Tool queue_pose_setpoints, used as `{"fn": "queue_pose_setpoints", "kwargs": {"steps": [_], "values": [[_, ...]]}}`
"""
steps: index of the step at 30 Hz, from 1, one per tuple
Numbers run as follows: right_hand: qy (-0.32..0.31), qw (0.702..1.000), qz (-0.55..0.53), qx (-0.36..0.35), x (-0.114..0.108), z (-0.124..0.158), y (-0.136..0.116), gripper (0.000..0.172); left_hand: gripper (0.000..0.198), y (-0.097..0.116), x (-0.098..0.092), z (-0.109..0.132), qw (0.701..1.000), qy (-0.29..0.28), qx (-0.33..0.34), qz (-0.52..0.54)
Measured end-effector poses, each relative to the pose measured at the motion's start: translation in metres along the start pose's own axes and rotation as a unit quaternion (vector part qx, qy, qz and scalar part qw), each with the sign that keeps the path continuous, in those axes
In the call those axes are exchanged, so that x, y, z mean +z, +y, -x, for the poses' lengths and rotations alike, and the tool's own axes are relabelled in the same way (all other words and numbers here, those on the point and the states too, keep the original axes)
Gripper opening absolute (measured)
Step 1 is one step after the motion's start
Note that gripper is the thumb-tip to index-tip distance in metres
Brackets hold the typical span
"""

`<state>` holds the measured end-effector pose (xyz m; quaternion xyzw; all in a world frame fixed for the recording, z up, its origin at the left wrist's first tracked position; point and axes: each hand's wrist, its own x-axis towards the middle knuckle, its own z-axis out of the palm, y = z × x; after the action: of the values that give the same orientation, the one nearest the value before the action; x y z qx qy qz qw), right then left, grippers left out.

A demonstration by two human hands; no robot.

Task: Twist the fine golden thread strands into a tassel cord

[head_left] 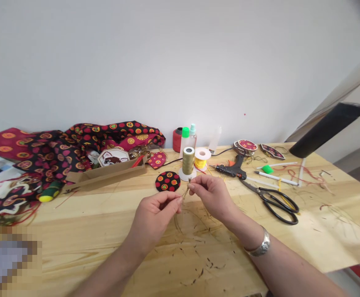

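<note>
We see the left hand point(156, 211) and the right hand point(213, 194) near each other with a small gap between them, each pinching a thin olive-gold cord point(186, 191) between thumb and finger; the cord is over the wooden tabletop point(90, 243), at six o'clock from the gold thread spool point(188, 161); we judge that gripping the short stretch from both sides serves to hold it straight; the spool stands upright, probably so its thread can unwind freely; the black-handled scissors point(262, 194) lie at three o'clock from the cord, handles toward four o'clock, presumably within easy reach of the right hand; a patterned fabric disc point(168, 181) lies flat at ten o'clock; the cord's long axis runs from seven to one o'clock, its upper tip pointing at one.
</note>
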<state>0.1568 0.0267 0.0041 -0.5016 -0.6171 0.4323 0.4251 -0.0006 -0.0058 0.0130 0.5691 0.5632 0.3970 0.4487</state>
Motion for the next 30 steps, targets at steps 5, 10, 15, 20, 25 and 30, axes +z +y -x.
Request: {"fn": "queue_pose_setpoints", "kwargs": {"steps": [5, 10, 15, 20, 25, 30], "values": [[-0.04, 0.992, -0.099, 0.067, 0.001, 0.0, -0.002, 0.019, 0.014, -0.004, 0.007, 0.005, 0.999, -0.027, 0.021, -0.009], [-0.095, 0.953, -0.257, 0.132, 0.004, 0.005, -0.007, 0.024, 0.018, -0.012, 0.011, 0.006, 0.99, -0.058, 0.092, -0.095], [-0.115, 0.935, -0.308, 0.132, 0.003, 0.006, -0.01, 0.026, 0.018, -0.004, 0.005, 0.007, 0.983, -0.034, 0.133, -0.123], [-0.101, 0.956, -0.247, 0.12, 0.002, 0.006, -0.01, 0.023, 0.017, 0.003, -0.002, 0.003, 0.992, 0.094, 0.079, 0.028], [-0.103, 0.977, -0.164, 0.085, 0.006, 0.008, -0.008, 0.017, 0.034, -0.009, 0.006, -0.001, 0.98, -0.033, -0.007, 0.197], [-0.108, 0.984, -0.133, 0.054, 0.008, 0.01, -0.006, 0.016, 0.042, -0.014, 0.009, 0.0, 0.972, -0.07, -0.038, 0.223]]}}
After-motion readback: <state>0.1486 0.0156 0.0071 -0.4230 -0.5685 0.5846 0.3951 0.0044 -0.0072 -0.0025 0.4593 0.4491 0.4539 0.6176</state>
